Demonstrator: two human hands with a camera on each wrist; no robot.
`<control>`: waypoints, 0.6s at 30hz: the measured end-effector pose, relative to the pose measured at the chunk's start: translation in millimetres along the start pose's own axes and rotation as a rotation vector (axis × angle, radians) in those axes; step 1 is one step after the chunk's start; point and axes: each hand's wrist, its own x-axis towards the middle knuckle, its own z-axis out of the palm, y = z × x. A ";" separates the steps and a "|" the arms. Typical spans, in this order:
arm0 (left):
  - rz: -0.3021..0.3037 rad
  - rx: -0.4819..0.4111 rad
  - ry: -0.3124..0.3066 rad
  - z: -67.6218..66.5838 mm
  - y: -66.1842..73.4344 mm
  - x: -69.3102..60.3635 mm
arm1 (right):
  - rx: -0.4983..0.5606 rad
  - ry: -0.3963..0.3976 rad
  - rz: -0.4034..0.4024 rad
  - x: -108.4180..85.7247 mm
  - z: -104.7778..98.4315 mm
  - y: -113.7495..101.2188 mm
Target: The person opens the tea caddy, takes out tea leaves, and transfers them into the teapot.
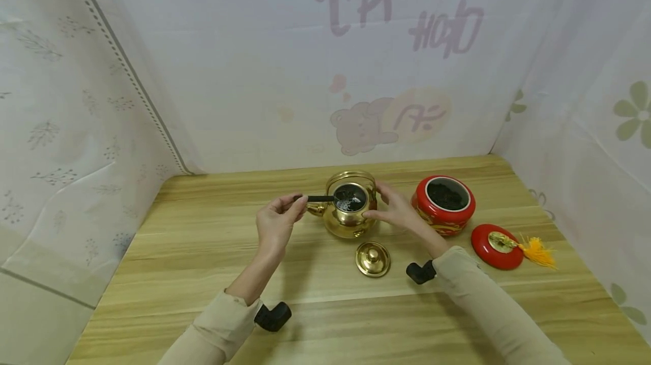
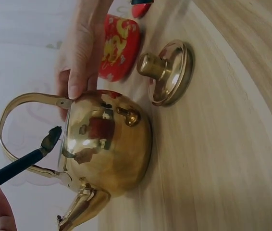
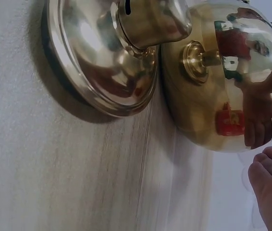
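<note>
My left hand (image 1: 274,222) pinches the dark handle of a small tea scoop (image 1: 320,199) between thumb and fingers. In the left wrist view, the tip of the scoop (image 2: 52,138) carries dark leaves and is tilted at the mouth of a brass teapot (image 2: 112,149). Dark leaves show inside the uncovered pot. On the pot's right side, my right hand (image 1: 399,211) holds it near the rim, thumb in front and fingers behind by the handle's base. The pot's brass lid (image 1: 373,259) lies knob up on the table in front.
To the right stands a red jar (image 1: 432,218) with gold decoration, filled with dark leaves (image 1: 446,194). Its red lid (image 1: 490,255) with a yellow tassel (image 1: 538,252) lies before it. Patterned cloth (image 1: 254,71) hangs behind and beside the wooden table (image 1: 203,240).
</note>
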 end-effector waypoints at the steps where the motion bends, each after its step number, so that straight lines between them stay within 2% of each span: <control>1: 0.006 0.007 -0.002 1.0 0.0 0.8 | 0.003 -0.004 0.003 -0.2 0.3 0.5; 7: 0.083 0.096 -0.011 6.6 -1.2 5.6 | 0.050 -0.029 0.043 -2.3 1.8 2.7; 15: 0.322 0.259 -0.043 10.8 -0.5 10.3 | 0.091 -0.030 0.079 -3.3 2.9 -2.4; 18: 0.396 0.307 -0.044 13.1 1.5 11.2 | 0.092 -0.034 0.077 -6.4 0.0 -17.1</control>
